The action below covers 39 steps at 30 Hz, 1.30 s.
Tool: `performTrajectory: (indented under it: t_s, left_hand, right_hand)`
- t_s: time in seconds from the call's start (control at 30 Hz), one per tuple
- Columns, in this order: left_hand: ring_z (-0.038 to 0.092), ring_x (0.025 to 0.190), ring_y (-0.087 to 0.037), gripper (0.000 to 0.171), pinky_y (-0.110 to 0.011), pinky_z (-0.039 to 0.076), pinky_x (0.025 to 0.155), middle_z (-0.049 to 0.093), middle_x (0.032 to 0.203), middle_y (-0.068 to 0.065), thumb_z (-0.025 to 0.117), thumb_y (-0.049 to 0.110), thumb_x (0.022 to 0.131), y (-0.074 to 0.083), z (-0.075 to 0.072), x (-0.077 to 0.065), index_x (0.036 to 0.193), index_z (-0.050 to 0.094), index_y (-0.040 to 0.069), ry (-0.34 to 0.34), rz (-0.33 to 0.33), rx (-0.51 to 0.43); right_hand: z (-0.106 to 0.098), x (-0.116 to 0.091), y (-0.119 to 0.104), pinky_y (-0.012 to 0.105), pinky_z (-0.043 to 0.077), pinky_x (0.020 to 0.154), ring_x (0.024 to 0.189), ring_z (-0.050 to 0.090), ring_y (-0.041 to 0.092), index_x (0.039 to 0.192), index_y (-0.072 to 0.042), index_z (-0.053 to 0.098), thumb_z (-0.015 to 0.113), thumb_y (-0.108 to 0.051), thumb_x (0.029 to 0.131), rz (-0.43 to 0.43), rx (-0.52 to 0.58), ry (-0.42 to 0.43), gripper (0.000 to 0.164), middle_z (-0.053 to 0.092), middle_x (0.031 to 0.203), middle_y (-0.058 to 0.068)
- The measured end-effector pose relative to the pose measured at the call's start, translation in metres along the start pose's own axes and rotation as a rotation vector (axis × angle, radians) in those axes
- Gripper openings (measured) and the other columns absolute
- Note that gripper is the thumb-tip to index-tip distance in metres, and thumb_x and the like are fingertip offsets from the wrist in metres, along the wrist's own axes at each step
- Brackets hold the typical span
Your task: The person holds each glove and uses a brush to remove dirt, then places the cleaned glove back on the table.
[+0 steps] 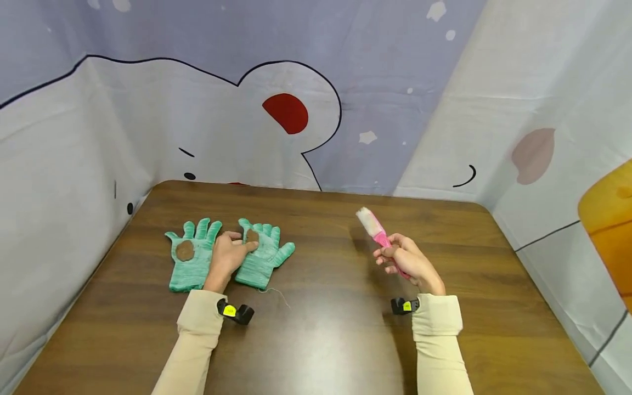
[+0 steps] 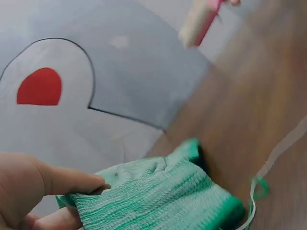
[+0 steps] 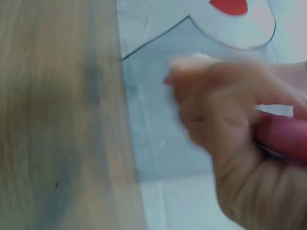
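Observation:
Two green knitted gloves lie on the table, each with a brown round patch. My left hand (image 1: 229,256) pinches the edge of the right-hand one of the pair, a green glove (image 1: 261,260), near its brown patch (image 1: 252,236). In the left wrist view, the thumb lies over the knit of that glove (image 2: 153,199) and a finger is under it. The other glove (image 1: 190,274) lies flat just left of my left hand, its patch (image 1: 185,250) facing up. My right hand (image 1: 410,260) grips a pink-handled brush (image 1: 370,224) with whitish bristles, raised above the table and pointing up and left.
The brown wooden table (image 1: 316,340) has rounded far corners. A loose thread (image 1: 280,293) trails from the held glove's cuff. A printed cloth (image 1: 207,120) hangs behind and along both sides of the table.

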<state>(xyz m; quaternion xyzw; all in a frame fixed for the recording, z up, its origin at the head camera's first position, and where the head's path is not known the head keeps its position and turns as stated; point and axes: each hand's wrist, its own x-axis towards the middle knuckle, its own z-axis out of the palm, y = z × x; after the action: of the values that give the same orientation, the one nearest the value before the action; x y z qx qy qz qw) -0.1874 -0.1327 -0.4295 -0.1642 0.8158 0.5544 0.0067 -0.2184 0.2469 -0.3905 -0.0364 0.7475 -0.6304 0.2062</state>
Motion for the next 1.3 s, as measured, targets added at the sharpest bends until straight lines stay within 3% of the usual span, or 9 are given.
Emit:
performTrajectory:
  t_s: [0.07, 0.17, 0.23, 0.37, 0.57, 0.73, 0.8, 1.07, 1.3]
  left_hand:
    - [0.057, 0.080, -0.026, 0.034, -0.035, 0.047, 0.073, 0.061, 0.084, -0.017, 0.063, 0.020, 0.086, 0.003, 0.005, -0.001, 0.108, 0.054, -0.004, -0.030, -0.005, -0.134]
    - [0.042, 0.052, -0.014, 0.014, -0.025, 0.040, 0.056, 0.043, 0.056, -0.002, 0.063, 0.012, 0.086, 0.011, 0.018, -0.003, 0.084, 0.055, 0.001, -0.099, 0.012, -0.394]
    - [0.033, 0.048, -0.011, 0.017, -0.023, 0.033, 0.051, 0.037, 0.057, 0.002, 0.061, 0.009, 0.087, 0.018, 0.027, -0.005, 0.078, 0.047, 0.004, -0.163, 0.011, -0.553]
    - [0.047, 0.065, -0.010, 0.010, -0.023, 0.041, 0.064, 0.047, 0.080, -0.002, 0.055, 0.007, 0.091, 0.031, 0.039, -0.010, 0.092, 0.045, 0.006, -0.268, 0.006, -0.740]
    - [0.053, 0.083, -0.014, 0.019, -0.030, 0.042, 0.081, 0.047, 0.093, -0.005, 0.051, 0.009, 0.093, 0.044, 0.049, -0.019, 0.107, 0.039, 0.005, -0.375, 0.080, -0.840]
    - [0.054, 0.085, -0.014, 0.021, -0.028, 0.045, 0.078, 0.052, 0.095, -0.004, 0.054, 0.006, 0.091, 0.054, 0.053, -0.029, 0.109, 0.045, 0.002, -0.407, 0.125, -0.919]
    - [0.055, 0.084, -0.014, 0.017, -0.027, 0.046, 0.076, 0.053, 0.093, -0.004, 0.054, 0.005, 0.090, 0.058, 0.054, -0.033, 0.106, 0.048, 0.002, -0.435, 0.143, -0.941]
    - [0.046, 0.071, -0.013, 0.008, -0.026, 0.040, 0.067, 0.046, 0.078, -0.002, 0.050, -0.003, 0.087, 0.069, 0.054, -0.046, 0.084, 0.048, 0.004, -0.579, 0.223, -0.990]
    - [0.046, 0.072, -0.013, 0.011, -0.027, 0.041, 0.070, 0.047, 0.078, -0.001, 0.043, -0.009, 0.085, 0.073, 0.047, -0.050, 0.090, 0.046, 0.000, -0.659, 0.253, -0.967]
  right_hand:
    - [0.005, -0.001, -0.005, 0.015, 0.034, 0.038, 0.050, 0.044, 0.006, 0.098, 0.004, 0.039, 0.045, 0.004, 0.086, -0.054, -0.018, 0.016, 0.013, 0.057, 0.074, 0.009]
    - [0.014, -0.003, -0.013, 0.015, 0.024, 0.033, 0.042, 0.032, 0.004, 0.088, -0.002, 0.043, 0.053, -0.003, 0.088, -0.143, -0.013, 0.045, 0.010, 0.051, 0.061, 0.002]
    - [0.020, -0.004, -0.018, 0.016, 0.023, 0.032, 0.041, 0.031, 0.004, 0.087, -0.004, 0.044, 0.055, -0.014, 0.092, -0.203, 0.005, 0.056, 0.015, 0.046, 0.059, 0.000]
    - [0.037, -0.004, -0.026, 0.019, 0.020, 0.031, 0.038, 0.028, 0.005, 0.094, -0.004, 0.046, 0.041, -0.038, 0.096, -0.338, 0.035, 0.090, 0.034, 0.034, 0.055, -0.001]
    - [0.053, -0.012, -0.037, 0.025, 0.023, 0.028, 0.036, 0.032, 0.009, 0.084, 0.003, 0.041, 0.033, -0.033, 0.100, -0.518, 0.060, 0.144, 0.040, 0.036, 0.052, 0.001]
    - [0.062, -0.022, -0.044, 0.024, 0.032, 0.034, 0.046, 0.042, 0.012, 0.100, 0.000, 0.046, 0.044, -0.011, 0.097, -0.641, 0.162, 0.063, 0.011, 0.050, 0.067, 0.005]
    - [0.067, -0.024, -0.047, 0.025, 0.030, 0.035, 0.046, 0.040, 0.012, 0.107, -0.005, 0.044, 0.046, -0.008, 0.096, -0.660, 0.195, 0.019, 0.012, 0.047, 0.066, 0.004]
    - [0.094, -0.028, -0.052, 0.030, 0.025, 0.030, 0.037, 0.033, 0.011, 0.113, -0.008, 0.040, 0.052, -0.012, 0.094, -0.604, 0.109, -0.034, 0.022, 0.039, 0.053, 0.003]
    - [0.124, -0.042, -0.069, 0.029, 0.041, 0.039, 0.048, 0.051, 0.022, 0.119, -0.006, 0.035, 0.059, -0.007, 0.089, -0.529, -0.109, -0.019, 0.038, 0.059, 0.081, 0.019]
